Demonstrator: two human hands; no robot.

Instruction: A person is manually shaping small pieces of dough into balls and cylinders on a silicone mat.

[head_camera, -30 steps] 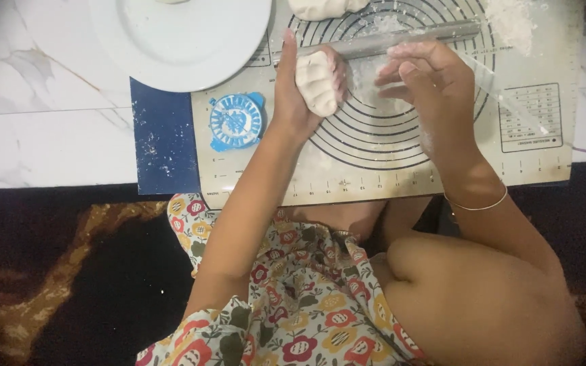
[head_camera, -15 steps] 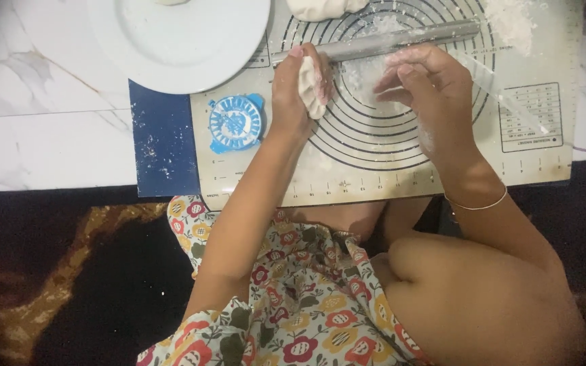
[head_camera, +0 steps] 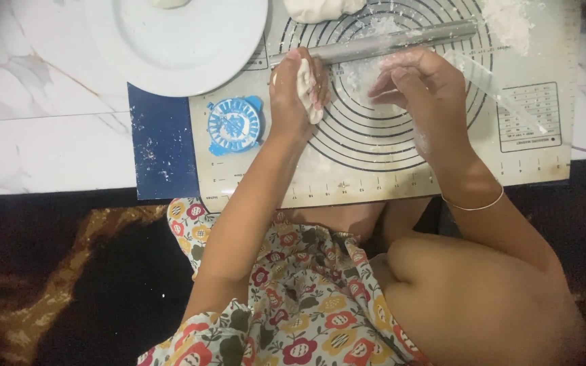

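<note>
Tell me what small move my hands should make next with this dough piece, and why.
Probably bring the right hand across to the dough piece. The left hand holds it on edge above the mat, while the right hovers apart, touching nothing.

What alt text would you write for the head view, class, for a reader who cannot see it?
The left hand holds a folded piece of white dough above a beige round-lined pastry mat, the right hand beside it. A grey metal rolling pin, blue round plastic dumpling press and white round plate lie nearby.
</note>
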